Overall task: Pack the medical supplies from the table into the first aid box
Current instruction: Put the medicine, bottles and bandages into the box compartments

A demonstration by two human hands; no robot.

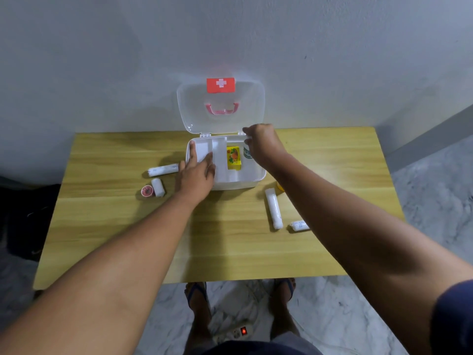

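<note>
At the box [238,184], flat left hand [197,175] touches tray [220,156]; right hand [263,147] pinches it.

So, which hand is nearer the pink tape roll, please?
Left. The left hand sits just right of the tape roll; the right hand is farther right, over the first aid box.

Soft, rather dim indoor light falls from above, leaving blurred shadows across the worktop [107,221]. The wide lens bows its edges, and fine detail looks smeared throughout.
</note>
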